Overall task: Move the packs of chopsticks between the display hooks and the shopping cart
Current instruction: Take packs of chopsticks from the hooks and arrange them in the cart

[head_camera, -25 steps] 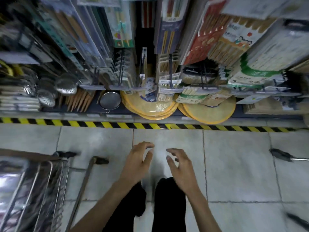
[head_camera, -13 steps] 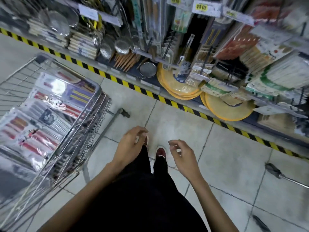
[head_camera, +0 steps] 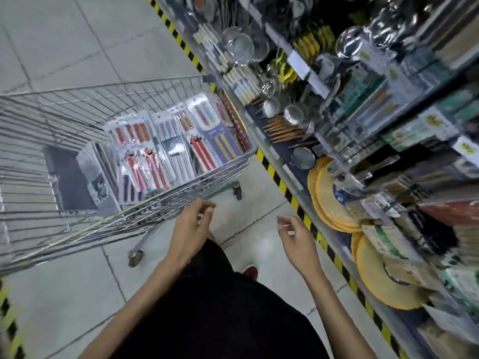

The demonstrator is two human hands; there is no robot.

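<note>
The packs of chopsticks [head_camera: 168, 143] are flat, glossy clear-plastic blister sleeves showing red, grey and yellow-on-blue sticks, leaning in overlapping rows against the right wall of the shopping cart [head_camera: 77, 104], a basket of thin silvery wire. Both hands are empty: the left hand [head_camera: 190, 229] hovers just outside the cart's near right corner, fingers loosely curled; the right hand [head_camera: 298, 239] hangs half-curled over the pale floor tiles [head_camera: 77, 294], near the black-and-yellow striped shelf edge [head_camera: 290, 193].
</note>
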